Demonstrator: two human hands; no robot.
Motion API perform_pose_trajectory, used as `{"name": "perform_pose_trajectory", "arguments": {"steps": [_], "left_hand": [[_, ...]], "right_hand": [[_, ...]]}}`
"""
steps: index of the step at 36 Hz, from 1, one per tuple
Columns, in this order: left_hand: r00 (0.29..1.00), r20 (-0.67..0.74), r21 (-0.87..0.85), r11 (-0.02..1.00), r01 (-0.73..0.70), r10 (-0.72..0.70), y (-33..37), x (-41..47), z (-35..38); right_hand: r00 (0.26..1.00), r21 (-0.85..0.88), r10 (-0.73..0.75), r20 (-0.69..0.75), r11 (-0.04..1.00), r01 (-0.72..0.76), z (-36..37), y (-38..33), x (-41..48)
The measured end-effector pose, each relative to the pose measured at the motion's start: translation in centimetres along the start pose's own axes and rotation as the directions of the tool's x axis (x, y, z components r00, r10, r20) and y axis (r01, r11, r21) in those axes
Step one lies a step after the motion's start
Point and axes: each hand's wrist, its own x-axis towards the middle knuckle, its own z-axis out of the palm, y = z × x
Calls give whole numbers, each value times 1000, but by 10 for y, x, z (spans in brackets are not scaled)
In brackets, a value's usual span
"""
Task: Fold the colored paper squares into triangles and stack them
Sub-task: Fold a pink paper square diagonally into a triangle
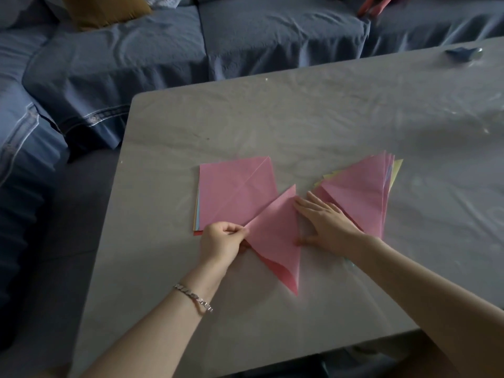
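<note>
For creasing, the folded pink paper triangle [275, 236] is pinched by the left hand [221, 242] and held flat by the outspread right hand [326, 222]

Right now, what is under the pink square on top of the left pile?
Under the pink square, thin blue, yellow and red edges of other sheets peek out along its left side. The rest of them is covered, so how many lie there cannot be told.
</note>
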Motion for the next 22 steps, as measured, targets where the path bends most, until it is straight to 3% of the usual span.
{"name": "perform_pose_trajectory", "arguments": {"steps": [22], "left_hand": [[1000, 11, -37, 999, -24, 25, 8, -10, -1]], "right_hand": [[988, -144, -98, 120, 983, 115, 31, -17, -66]]}}
